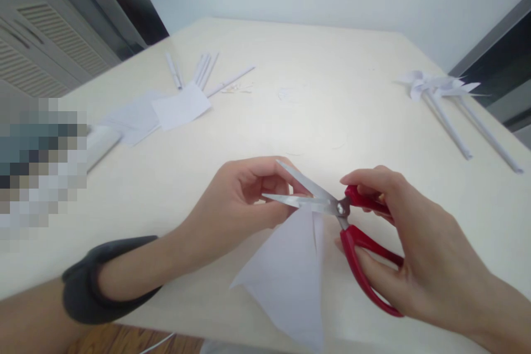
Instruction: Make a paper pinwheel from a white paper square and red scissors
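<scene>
Head view: our left hand (232, 199) pinched white paper (286, 279) at top; it hung below fingertips. Our right hand (423, 243) gripped scissors (342, 209) by handles, blades parted close by left fingertips. We judged paper light, limp, easily torn; best pinched near edge, clear of blades. Beyond left fingers lay loose sheets (182, 108), paper tubes (204, 73); beyond right fingers, pinwheels (445, 119). Nearest obstacle: blades.

Scissors (341, 208) w/ shiny metal blades (309, 182) & glossy plastic handles (352, 250) (by looks), matt paper sheet (286, 271), smooth tabletop (323, 116)
</scene>
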A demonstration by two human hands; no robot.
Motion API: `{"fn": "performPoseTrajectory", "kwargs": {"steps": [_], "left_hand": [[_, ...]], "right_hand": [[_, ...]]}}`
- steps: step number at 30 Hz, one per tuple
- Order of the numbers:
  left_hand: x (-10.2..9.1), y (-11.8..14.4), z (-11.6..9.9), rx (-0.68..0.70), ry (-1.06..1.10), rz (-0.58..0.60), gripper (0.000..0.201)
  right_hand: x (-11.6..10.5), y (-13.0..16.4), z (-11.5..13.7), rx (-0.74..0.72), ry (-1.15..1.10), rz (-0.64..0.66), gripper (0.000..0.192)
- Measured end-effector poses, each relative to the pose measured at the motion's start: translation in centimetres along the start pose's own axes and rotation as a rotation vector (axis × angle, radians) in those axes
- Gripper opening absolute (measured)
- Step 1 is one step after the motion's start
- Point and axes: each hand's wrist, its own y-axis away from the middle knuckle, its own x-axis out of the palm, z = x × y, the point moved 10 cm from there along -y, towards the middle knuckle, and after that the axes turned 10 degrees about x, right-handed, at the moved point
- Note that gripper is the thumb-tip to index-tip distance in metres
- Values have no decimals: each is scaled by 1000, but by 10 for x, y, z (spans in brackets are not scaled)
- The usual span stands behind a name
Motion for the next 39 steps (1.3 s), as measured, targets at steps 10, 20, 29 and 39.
{"fn": "performPoseTrajectory", "kwargs": {"steps": [10,20,29,39], "left_hand": [[-2,0,-1,-9,1,-25,18],[-4,-1,-2,6,-40,-38,21],[-2,1,0,10,-34,-34,3],[3,1,-3,51,-107,49,6]], "right_hand": [[-2,3,-4,4,26,-23,45],[-3,2,-2,15,97,-39,37],[1,-4,-9,98,16,35,29],[-15,-26,-69,282,192,-83,28]]}}
